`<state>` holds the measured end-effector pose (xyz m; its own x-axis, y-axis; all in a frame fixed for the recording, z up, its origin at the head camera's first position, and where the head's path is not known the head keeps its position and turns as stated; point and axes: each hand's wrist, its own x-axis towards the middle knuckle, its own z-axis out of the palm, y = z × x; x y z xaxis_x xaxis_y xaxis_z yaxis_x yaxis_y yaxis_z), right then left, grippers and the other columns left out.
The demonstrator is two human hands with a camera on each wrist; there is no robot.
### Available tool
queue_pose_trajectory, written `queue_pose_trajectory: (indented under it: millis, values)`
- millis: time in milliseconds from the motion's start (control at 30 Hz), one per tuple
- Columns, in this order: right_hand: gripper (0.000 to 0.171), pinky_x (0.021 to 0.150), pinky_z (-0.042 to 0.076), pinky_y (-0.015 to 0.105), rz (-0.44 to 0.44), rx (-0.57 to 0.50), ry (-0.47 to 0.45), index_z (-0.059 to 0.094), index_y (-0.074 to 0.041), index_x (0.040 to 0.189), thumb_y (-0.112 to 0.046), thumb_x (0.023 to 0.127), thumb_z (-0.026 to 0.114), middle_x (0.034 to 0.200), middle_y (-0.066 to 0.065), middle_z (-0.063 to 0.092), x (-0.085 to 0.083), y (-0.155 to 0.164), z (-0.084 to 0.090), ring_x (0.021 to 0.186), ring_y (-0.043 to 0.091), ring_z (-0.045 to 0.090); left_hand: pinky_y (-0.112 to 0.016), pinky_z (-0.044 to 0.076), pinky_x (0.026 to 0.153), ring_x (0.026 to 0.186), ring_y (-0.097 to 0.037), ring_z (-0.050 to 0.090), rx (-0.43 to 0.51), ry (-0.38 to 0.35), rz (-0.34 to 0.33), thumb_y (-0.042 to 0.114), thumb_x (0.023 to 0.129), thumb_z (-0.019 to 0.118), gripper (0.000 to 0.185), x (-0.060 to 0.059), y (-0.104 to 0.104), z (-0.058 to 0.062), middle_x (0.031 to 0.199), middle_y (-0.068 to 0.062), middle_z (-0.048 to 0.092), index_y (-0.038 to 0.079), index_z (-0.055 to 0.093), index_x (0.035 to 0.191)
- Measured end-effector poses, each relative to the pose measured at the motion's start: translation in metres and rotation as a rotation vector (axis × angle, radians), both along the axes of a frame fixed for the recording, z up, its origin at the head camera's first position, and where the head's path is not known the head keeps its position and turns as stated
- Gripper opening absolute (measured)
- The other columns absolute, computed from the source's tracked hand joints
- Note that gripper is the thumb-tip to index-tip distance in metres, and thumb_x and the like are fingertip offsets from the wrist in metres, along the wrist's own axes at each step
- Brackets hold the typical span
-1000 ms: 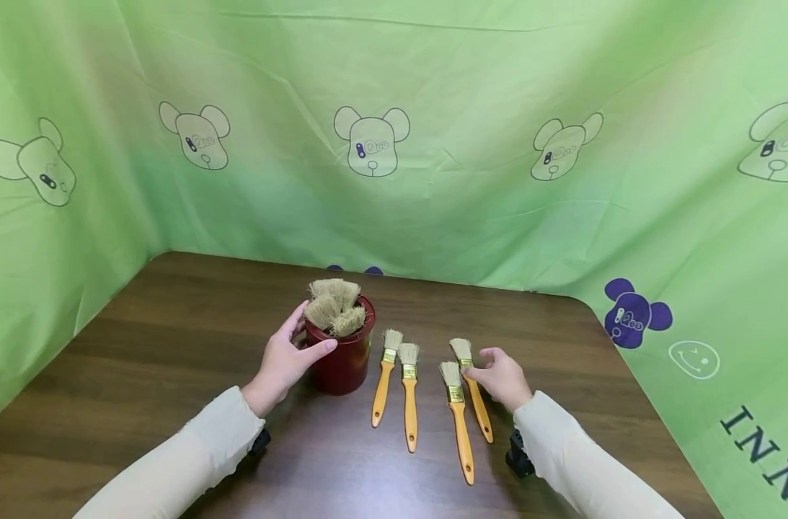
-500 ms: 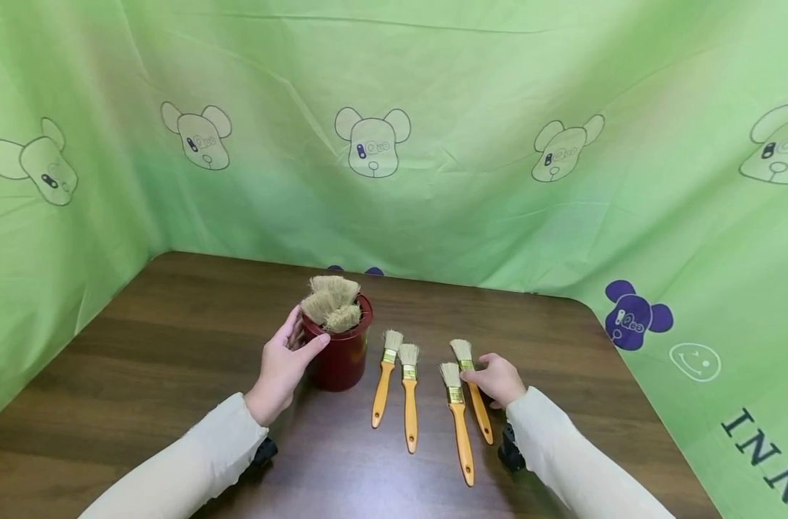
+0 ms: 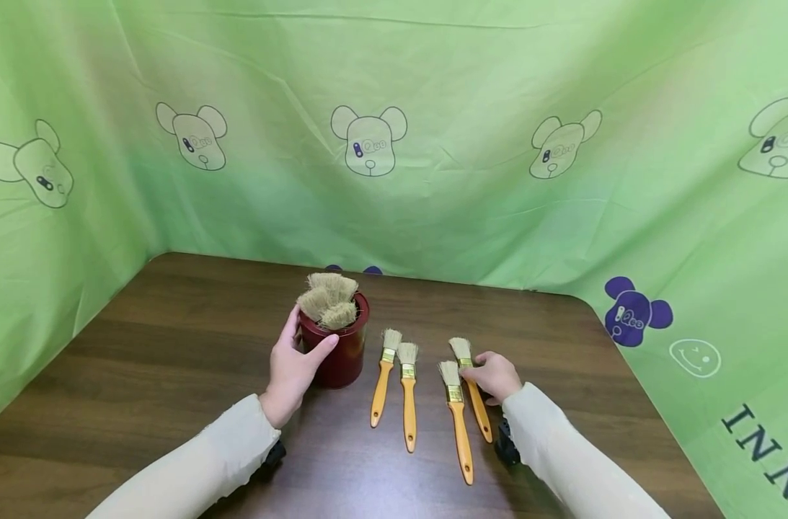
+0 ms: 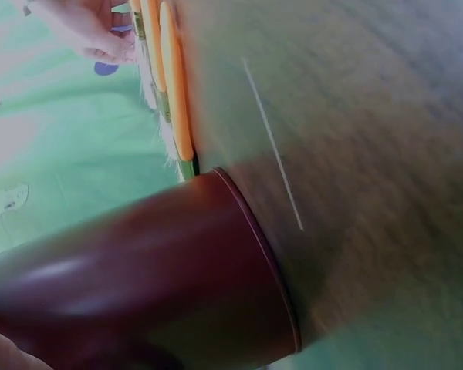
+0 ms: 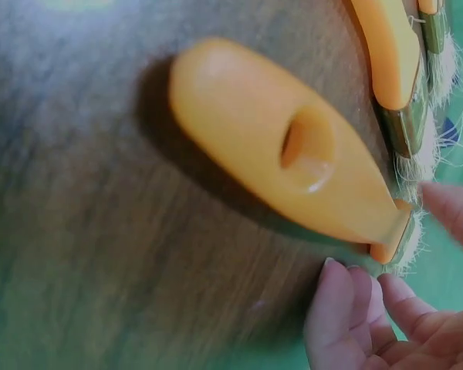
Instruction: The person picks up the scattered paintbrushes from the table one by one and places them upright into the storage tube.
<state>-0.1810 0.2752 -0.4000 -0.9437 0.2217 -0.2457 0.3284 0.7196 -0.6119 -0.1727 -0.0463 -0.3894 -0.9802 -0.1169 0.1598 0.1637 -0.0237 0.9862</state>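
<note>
My left hand [image 3: 295,359] grips the left side of a dark red pot [image 3: 344,357], thumb across its front. Several paintbrushes stand in the pot, bristles [image 3: 329,299] up. To its right, several orange-handled paintbrushes lie on the brown table [image 3: 173,339], bristles pointing away. My right hand [image 3: 494,375] pinches the rightmost paintbrush [image 3: 479,411] at its metal ferrule; that brush still lies flat. The right wrist view shows its handle [image 5: 293,154] with a hanging hole and my fingers [image 5: 347,308] beside the ferrule. The left wrist view shows the pot wall [image 4: 139,285] up close.
Green sheeting printed with bears [image 3: 368,144] walls in the table at the back and on both sides. Two paintbrushes [image 3: 394,382] lie between the pot and my right hand, and another [image 3: 458,425] lies just left of the pinched one. Bare wood lies left of the pot.
My right hand dropped from hovering with spread fingers onto the rightmost brush and closed at its ferrule. My left hand tightened its hold on the pot, which shifted slightly.
</note>
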Motion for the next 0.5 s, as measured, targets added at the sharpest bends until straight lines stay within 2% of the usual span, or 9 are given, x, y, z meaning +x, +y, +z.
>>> queue_pose_trajectory:
  millis: [133,267,500]
  values:
    - [0.055,0.054,0.054,0.04,0.018,0.001,0.013,0.052,0.01,0.119,-0.028,0.083,0.07,0.102,0.023,0.059,-0.0021,-0.0026,-0.0006,0.081,0.028,0.06,-0.048,0.029,0.109,0.135,-0.033,0.033,0.013,-0.006,0.017,0.011,0.082,0.074,0.084,-0.0018,0.0015,0.0023,0.149,-0.017,0.035,0.004,0.025,0.15]
    - [0.045,0.053,0.054,0.038,0.002,-0.003,0.013,0.054,0.008,0.112,-0.028,0.087,0.065,0.097,0.02,0.059,-0.0045,-0.0022,-0.0039,0.077,0.026,0.058,-0.049,0.03,0.107,0.132,-0.035,0.035,0.014,-0.017,0.043,0.01,0.08,0.075,0.084,-0.0045,0.0033,0.0031,0.145,-0.02,0.037,0.002,0.026,0.147]
    - [0.033,0.051,0.054,0.036,-0.01,0.002,0.02,0.056,0.006,0.104,-0.024,0.092,0.057,0.089,0.017,0.057,-0.0063,-0.0026,-0.0064,0.071,0.023,0.056,-0.05,0.033,0.104,0.13,-0.035,0.038,-0.08,-0.035,0.081,0.014,0.074,0.08,0.091,-0.0077,0.0083,0.0016,0.144,-0.021,0.038,0.003,0.025,0.146]
